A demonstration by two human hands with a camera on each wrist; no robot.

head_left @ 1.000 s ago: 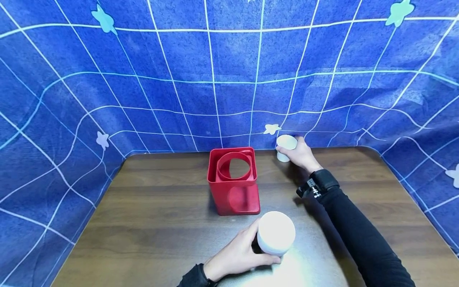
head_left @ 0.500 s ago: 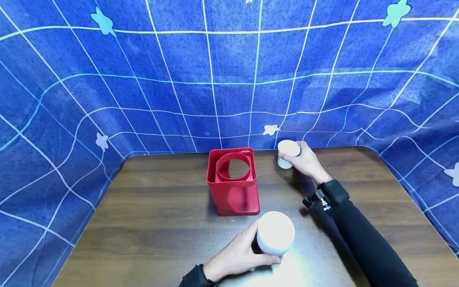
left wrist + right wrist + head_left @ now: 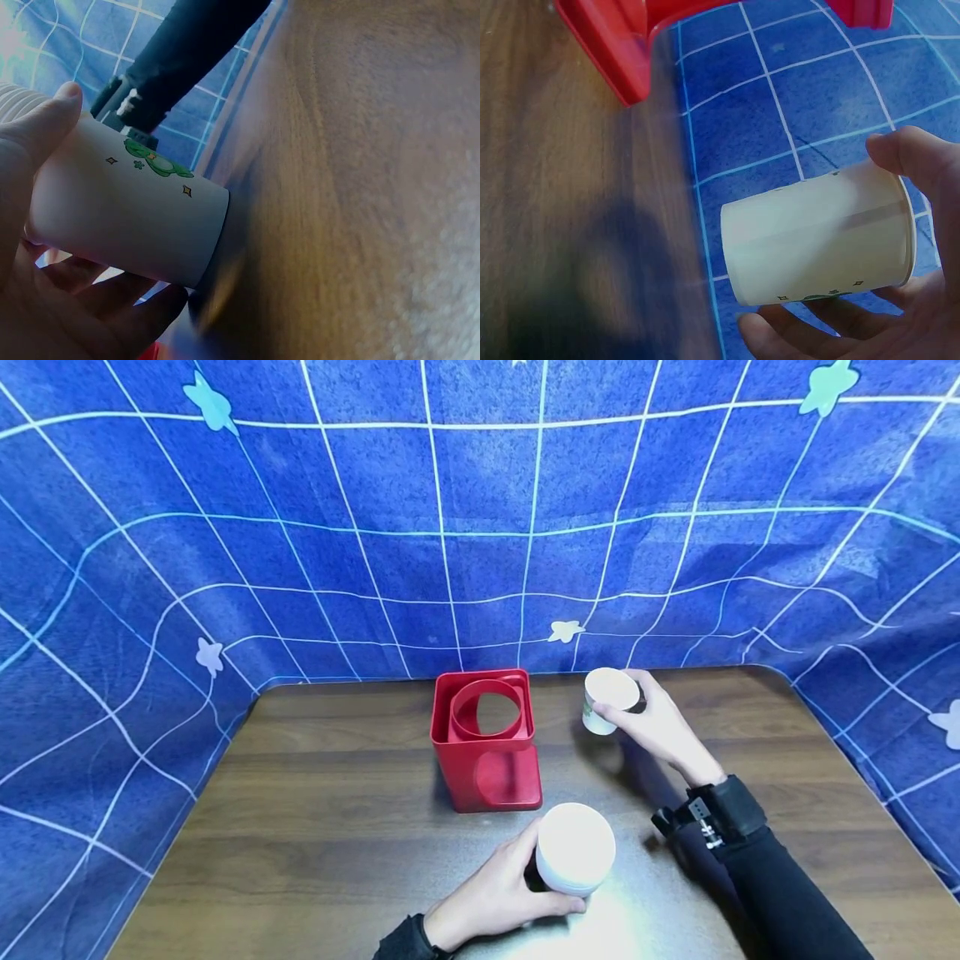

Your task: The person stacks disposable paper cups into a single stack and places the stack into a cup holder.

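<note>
Head view: a wooden table (image 3: 315, 827) was seen set against a blue grid-patterned cloth (image 3: 480, 527). Left of centre, a red square container (image 3: 486, 743) with a round opening in its top was stood on the table. Just in front of it, the stack of white cups (image 3: 575, 847) was held upright by the left hand (image 3: 498, 893), whose fingers and thumb were curled round its side near the table's near edge. Farther right and towards the back, a single paper cup (image 3: 607, 700) was gripped by the right hand (image 3: 660, 722), the fingers wrapped round its wall; a black sleeve (image 3: 772, 885) and a wrist strap were worn on that arm.

From the left wrist view, the stack's outer cup was shown with a small green printed figure on its wall, its base resting on the wood, the thumb laid along its side. From the right wrist view, the single cup was shown raised clear of the table, held between thumb and fingers, with the red container's lower edge beyond it.
</note>
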